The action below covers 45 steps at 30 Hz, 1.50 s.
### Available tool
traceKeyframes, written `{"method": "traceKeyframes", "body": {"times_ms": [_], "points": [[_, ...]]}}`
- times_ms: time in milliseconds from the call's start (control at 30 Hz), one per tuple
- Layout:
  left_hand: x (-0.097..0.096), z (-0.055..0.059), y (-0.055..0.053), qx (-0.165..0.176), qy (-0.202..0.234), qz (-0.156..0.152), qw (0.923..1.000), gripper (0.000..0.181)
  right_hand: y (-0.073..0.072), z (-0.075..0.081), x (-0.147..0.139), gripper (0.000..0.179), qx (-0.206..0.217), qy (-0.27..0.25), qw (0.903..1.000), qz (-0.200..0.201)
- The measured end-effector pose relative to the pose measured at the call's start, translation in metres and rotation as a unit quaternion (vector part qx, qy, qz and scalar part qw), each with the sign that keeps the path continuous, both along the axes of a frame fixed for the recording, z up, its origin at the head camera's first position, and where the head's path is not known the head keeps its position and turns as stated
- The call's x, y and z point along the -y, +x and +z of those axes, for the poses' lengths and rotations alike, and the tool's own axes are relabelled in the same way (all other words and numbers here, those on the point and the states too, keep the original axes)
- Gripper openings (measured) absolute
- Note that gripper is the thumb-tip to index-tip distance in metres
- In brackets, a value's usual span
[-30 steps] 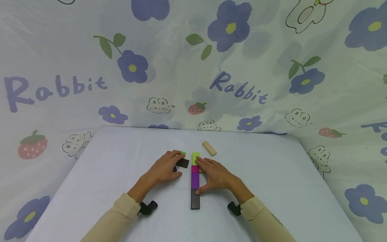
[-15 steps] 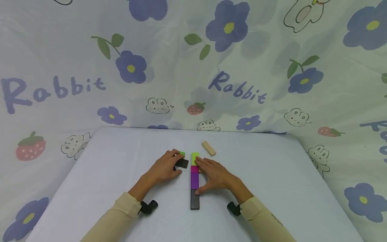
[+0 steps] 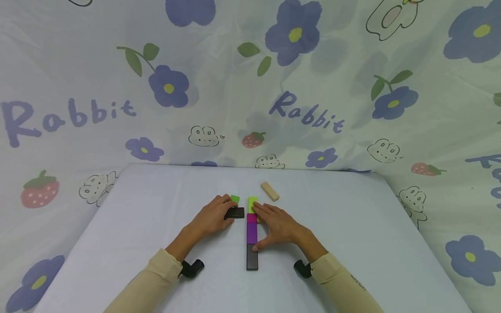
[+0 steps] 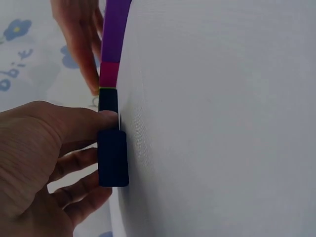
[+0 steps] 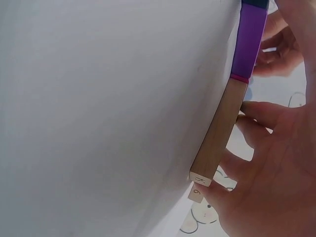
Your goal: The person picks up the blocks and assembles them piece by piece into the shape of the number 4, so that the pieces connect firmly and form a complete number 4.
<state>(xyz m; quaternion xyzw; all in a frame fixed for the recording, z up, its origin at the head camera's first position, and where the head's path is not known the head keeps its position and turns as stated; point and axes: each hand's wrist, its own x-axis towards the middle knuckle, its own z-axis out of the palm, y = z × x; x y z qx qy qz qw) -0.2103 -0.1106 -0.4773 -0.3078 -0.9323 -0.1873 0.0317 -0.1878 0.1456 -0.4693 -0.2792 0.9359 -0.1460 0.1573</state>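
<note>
Purple block (image 3: 252, 234), magenta block (image 3: 252, 218), lime block (image 3: 252, 201); dark block (image 3: 236, 213), perhaps black; white cloth (image 3: 332, 204); blue-flowered backdrop (image 3: 219, 87)

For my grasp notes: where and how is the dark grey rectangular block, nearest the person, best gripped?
Probably pinch the dark grey rectangular block across its long sides at the free near end, from above; its far end meets the purple rectangular block, beside the right hand.
</note>
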Motion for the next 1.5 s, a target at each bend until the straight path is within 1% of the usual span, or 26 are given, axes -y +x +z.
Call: {"method": "traceKeyframes", "body": {"times_ms": [233, 400, 667, 900, 1200, 1500], "points": [[-0.0004, -0.0003, 0.0000, 0.009, 0.006, -0.011, 0.9999, 0.030, -0.0006, -0.0004, -0.0001, 0.124, 0.002, -0.001, 1.0000, 0.001], [-0.0010, 0.0007, 0.0018, 0.015, 0.010, -0.019, 0.9996, 0.028, -0.0005, -0.0001, -0.0001, 0.124, 0.002, -0.001, 1.0000, 0.000], [-0.0042, 0.0054, 0.0054, 0.055, 0.019, -0.017, 0.9982, 0.029, -0.0005, 0.0013, 0.0001, 0.123, 0.004, -0.004, 1.0000, -0.003], [-0.0052, 0.0031, 0.0051, 0.051, 0.013, -0.020, 0.9984, 0.028, -0.0003, 0.0025, 0.0009, 0.123, 0.009, -0.004, 0.9999, -0.005], [-0.0054, 0.0053, 0.0058, 0.060, 0.006, -0.022, 0.9979, 0.030, -0.0006, -0.0006, 0.0003, 0.123, 0.011, -0.003, 0.9999, -0.008], [-0.0059, 0.0049, 0.0059, 0.052, 0.005, -0.027, 0.9983, 0.032, -0.0002, 0.0002, 0.0002, 0.124, 0.010, -0.005, 0.9999, -0.006]]}}
